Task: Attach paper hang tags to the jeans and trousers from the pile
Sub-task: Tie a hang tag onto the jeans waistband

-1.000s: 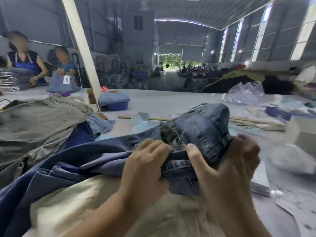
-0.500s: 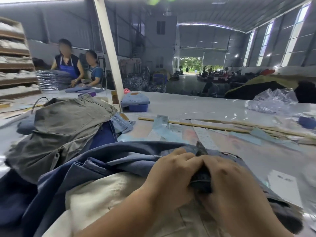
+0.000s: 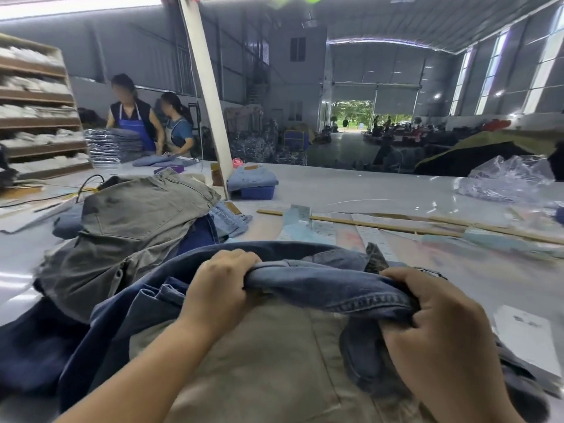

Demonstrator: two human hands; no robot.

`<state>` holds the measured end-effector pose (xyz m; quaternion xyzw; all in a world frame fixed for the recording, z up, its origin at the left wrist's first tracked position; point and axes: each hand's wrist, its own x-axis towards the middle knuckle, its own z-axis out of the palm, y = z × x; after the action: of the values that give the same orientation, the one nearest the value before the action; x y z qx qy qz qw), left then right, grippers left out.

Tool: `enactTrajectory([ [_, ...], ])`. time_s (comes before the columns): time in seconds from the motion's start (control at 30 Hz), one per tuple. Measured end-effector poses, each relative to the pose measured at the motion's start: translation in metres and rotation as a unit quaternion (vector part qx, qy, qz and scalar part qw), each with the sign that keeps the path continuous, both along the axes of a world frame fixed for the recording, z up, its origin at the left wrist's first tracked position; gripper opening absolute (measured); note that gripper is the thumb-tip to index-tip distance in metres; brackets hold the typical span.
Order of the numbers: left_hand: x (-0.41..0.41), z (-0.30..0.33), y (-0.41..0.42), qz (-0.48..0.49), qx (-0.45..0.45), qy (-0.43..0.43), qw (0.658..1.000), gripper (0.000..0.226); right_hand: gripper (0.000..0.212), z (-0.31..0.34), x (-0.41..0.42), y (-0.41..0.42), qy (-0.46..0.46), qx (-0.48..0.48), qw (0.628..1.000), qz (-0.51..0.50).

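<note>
I see the left hand (image 3: 218, 288) and right hand (image 3: 433, 328) now spread apart, each gripping the blue jeans waistband (image 3: 329, 288), stretched flat for tagging; no tag in hand.

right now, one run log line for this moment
stage: handling jeans | left hand: grips blue jeans | right hand: grips same jeans | under: beige trousers | tag: none visible on jeans

A large hall with grey corrugated walls (image 3: 91, 50) and a curved metal roof (image 3: 381, 19) opens through a wide doorway (image 3: 351, 114) onto green trees. Tall windows (image 3: 543, 65) on the right admit daylight. Wooden shelving (image 3: 36, 117) stands at the left, beside a slanted white post (image 3: 207, 96).
</note>
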<state>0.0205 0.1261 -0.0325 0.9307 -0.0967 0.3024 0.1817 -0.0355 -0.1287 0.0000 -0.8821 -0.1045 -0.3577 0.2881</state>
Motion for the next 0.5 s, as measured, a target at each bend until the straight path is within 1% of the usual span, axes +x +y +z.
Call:
enactTrajectory([
  [0.07, 0.003, 0.018, -0.003, -0.007, -0.037, -0.052, 0.998, 0.013, 0.039, -0.001, -0.001, -0.001, -0.016, -0.009, 1.000, 0.022],
  [0.13, 0.002, 0.045, -0.010, -0.003, -0.073, -0.116, 0.991, 0.018, 0.025, -0.002, -0.002, 0.001, -0.027, -0.023, 0.998, 0.052],
  [0.2, -0.002, 0.074, -0.023, -0.026, -0.110, -0.166, 0.980, 0.024, 0.025, -0.006, -0.002, 0.005, -0.026, -0.046, 0.996, 0.070],
  [0.27, -0.010, 0.097, -0.039, -0.093, -0.158, -0.190, 0.965, 0.025, 0.035, -0.010, -0.002, 0.009, -0.019, -0.058, 0.995, 0.079],
  [0.33, -0.019, 0.113, -0.055, -0.148, -0.213, -0.192, 0.946, 0.021, 0.053, -0.011, -0.002, 0.010, -0.010, -0.054, 0.995, 0.085],
  [0.43, -0.029, 0.128, -0.077, -0.192, -0.287, -0.171, 0.923, 0.018, 0.076, -0.009, -0.001, 0.013, -0.009, -0.042, 0.993, 0.110],
  [0.5, -0.036, 0.138, -0.090, -0.241, -0.347, -0.136, 0.896, 0.015, 0.085, -0.008, 0.000, 0.017, -0.020, -0.034, 0.992, 0.123],
])
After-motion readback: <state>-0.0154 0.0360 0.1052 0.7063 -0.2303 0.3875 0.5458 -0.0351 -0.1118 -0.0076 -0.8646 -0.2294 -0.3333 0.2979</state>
